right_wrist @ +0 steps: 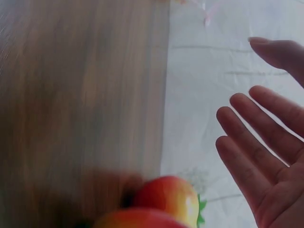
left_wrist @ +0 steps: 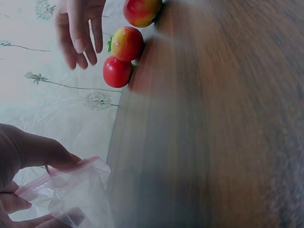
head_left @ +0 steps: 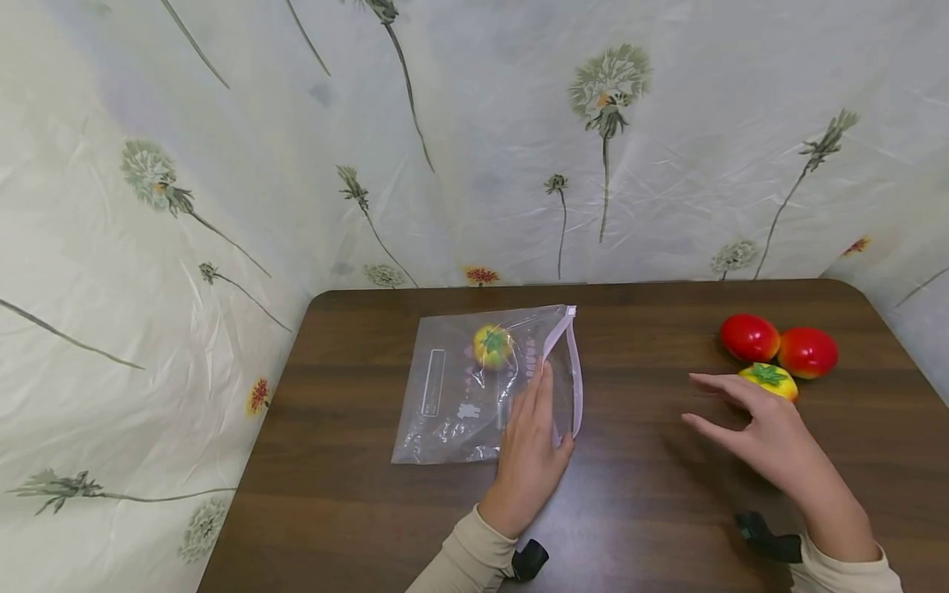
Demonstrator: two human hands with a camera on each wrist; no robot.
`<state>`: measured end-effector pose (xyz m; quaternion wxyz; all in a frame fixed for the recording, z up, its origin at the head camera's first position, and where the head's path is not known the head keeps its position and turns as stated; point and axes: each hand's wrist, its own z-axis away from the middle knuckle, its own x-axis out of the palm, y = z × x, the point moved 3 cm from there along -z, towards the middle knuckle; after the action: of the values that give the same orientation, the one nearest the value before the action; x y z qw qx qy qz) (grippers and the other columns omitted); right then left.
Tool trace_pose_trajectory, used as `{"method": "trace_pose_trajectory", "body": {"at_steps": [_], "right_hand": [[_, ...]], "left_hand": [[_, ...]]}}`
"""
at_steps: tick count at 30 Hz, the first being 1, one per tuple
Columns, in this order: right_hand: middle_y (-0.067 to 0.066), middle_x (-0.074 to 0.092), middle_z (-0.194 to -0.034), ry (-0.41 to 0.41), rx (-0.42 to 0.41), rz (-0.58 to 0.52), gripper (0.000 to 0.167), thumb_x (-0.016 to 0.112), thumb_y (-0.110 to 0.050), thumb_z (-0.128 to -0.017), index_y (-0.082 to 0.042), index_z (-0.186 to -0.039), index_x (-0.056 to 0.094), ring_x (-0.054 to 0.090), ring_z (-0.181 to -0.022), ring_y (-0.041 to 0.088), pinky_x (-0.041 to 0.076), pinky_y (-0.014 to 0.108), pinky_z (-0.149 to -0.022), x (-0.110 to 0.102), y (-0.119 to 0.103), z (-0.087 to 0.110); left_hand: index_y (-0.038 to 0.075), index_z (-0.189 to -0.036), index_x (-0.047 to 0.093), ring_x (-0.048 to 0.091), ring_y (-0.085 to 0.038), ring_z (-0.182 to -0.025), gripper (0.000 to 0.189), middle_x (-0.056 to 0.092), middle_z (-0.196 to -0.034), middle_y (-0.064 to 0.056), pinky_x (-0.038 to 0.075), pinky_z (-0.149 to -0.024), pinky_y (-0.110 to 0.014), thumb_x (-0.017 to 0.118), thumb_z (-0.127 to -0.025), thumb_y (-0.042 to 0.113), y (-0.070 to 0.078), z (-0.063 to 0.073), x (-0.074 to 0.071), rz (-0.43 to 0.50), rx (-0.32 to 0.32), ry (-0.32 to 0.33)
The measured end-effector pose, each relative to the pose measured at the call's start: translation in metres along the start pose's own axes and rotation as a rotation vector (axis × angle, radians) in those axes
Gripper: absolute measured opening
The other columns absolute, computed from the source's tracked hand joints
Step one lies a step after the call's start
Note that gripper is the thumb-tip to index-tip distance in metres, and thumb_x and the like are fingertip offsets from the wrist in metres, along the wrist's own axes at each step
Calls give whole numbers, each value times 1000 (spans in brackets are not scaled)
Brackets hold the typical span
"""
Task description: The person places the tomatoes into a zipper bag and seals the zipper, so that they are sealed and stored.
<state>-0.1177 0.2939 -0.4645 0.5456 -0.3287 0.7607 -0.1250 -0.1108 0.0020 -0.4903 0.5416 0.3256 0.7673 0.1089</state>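
Note:
A clear zip bag [head_left: 445, 387] with a pink-lilac zip edge lies flat on the table, its mouth parted toward the right. Inside it sits a yellow-red toy fruit [head_left: 493, 346] with a green leafy top. My left hand [head_left: 528, 453] holds the bag at its mouth; in the left wrist view the thumb [left_wrist: 57, 154] is on the pink rim and fingers show behind the film. My right hand [head_left: 771, 436] is raised, holding nothing, with thumb and fingers apart. It partly covers a yellow-red toy fruit [head_left: 771, 379] with green leaves. Two glossy red fruits [head_left: 750, 337] sit just behind.
The dark wood table [head_left: 356, 527] has rounded far corners. A pale cloth with dandelion prints [head_left: 474, 165] hangs behind it and along the left side. Black wrist-camera mounts [head_left: 530, 560] sit at both sleeves.

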Motion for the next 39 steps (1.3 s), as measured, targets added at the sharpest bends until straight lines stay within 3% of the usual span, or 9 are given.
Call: {"method": "trace_pose_trajectory", "body": {"at_steps": [11,18,25,26,29,31,33,36,39], "right_hand": [[17,74,-116,21,131,92,58,95,-26,-71,-13,-123,73,36,-102,-34,25,-5,-84,-19,23,25],[22,68,-127,-15,275,175,62,92,-37,-76,-12,-128,69,54,-107,27,24,-3,-83,-31,38,45],[27,65,-125,-47,326,217,69,92,-39,-76,-5,-130,66,55,-104,39,46,33,-81,-37,50,56],[28,65,-125,-41,323,215,69,92,-38,-75,-5,-129,66,59,-105,28,47,32,-82,-38,51,58],[29,65,-125,-30,317,226,71,94,-36,-72,-3,-128,66,63,-104,34,45,15,-75,-41,55,62],[29,66,-123,-17,318,228,72,96,-36,-69,-2,-126,68,65,-100,35,31,3,-63,-43,58,66],[31,64,-123,-33,344,238,74,96,-37,-69,1,-126,67,63,-100,51,36,6,-59,-45,61,69],[32,63,-123,-61,383,245,77,96,-40,-69,2,-126,66,69,-93,47,41,13,-57,-47,65,73],[33,63,-122,-75,406,242,77,96,-41,-69,2,-126,66,74,-76,15,40,14,-56,-49,69,75]], "left_hand": [[4,-162,29,53,-29,-141,105,37,-167,-12,49,-113,-41,90,-76,10,0,0,0,8,-5,-7],[4,-162,30,52,-29,-142,104,37,-167,-12,49,-113,-42,89,-76,10,0,0,0,9,-11,-12],[4,-161,30,53,-30,-141,104,37,-167,-12,49,-113,-42,89,-76,10,-1,0,0,10,-19,-14],[4,-161,30,52,-30,-141,104,37,-167,-12,49,-113,-42,90,-76,10,-1,0,0,11,-19,-14],[4,-162,30,52,-29,-142,105,37,-167,-12,49,-113,-43,90,-76,11,-1,0,1,12,-23,-15],[4,-162,30,52,-29,-142,105,37,-167,-12,49,-113,-43,90,-76,11,-1,0,1,12,-23,-14],[4,-162,30,51,-29,-142,104,37,-167,-11,49,-113,-43,89,-76,10,-1,0,1,15,-24,-16],[4,-162,30,51,-30,-143,104,37,-167,-11,49,-114,-43,89,-77,10,-1,1,1,20,-24,-16],[4,-162,30,51,-30,-143,104,36,-167,-11,49,-114,-43,89,-77,10,-1,0,1,25,-26,-19]]}}
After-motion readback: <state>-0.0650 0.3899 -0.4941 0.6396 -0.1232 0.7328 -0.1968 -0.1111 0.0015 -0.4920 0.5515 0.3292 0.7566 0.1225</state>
